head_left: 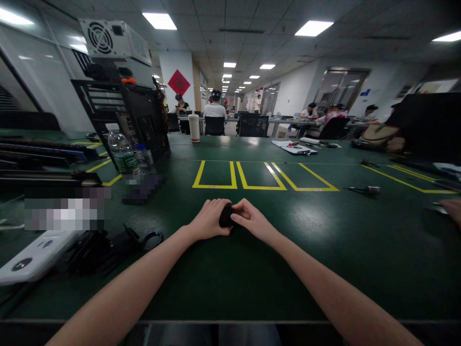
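Both hands meet over the middle of the green table, just in front of the yellow tape outlines. My left hand is wrapped around a small black object, whose kind I cannot make out. From the other side my right hand pinches at the same object, thumb and forefinger against its right edge. The fingers hide much of it.
Computer hardware with a power supply is stacked at the left, beside a water bottle. Black gear lies near my left forearm. A screwdriver-like tool, a clipboard and a white cup stand or lie farther off. Another person's hand shows at the right edge.
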Demonstrator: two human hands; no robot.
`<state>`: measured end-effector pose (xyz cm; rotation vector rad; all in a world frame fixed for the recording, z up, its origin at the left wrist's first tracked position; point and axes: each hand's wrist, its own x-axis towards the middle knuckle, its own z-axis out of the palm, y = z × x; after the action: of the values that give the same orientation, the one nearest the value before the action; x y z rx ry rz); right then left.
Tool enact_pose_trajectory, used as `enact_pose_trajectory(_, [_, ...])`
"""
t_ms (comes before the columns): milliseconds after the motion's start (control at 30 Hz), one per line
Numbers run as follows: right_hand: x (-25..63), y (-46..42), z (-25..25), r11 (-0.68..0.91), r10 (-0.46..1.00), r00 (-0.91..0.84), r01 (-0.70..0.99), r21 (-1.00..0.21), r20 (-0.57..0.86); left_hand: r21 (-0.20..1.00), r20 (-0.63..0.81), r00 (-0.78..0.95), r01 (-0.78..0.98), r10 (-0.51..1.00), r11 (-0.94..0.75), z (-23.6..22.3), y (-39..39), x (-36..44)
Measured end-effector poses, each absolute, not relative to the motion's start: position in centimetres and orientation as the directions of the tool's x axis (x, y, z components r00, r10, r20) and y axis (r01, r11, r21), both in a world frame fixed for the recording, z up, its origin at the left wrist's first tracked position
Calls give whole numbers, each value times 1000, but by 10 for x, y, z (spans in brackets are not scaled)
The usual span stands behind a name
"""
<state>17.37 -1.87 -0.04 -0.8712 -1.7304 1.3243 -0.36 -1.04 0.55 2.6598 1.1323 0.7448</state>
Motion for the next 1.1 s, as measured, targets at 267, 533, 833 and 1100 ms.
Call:
enact_pose_trajectory(267, [175,-18,1,200,878,-463,126,-972,120,339,386,585,629,713,-700,5,-10,-4])
enact_pose_trajectory(533, [177,-20,5,192,867,-483,93,-977,125,334,386,586,631,712,-700,4,-10,-4])
enact_pose_trajectory(833, [175,-16,2,183,881,-461,128,-975,105,342,382,588,627,713,-700,6,-11,-5])
enact_pose_trajectory(1100, [177,-21,4,214,853,-501,80,-974,146,338,384,572,643,724,-688,2,-8,-3])
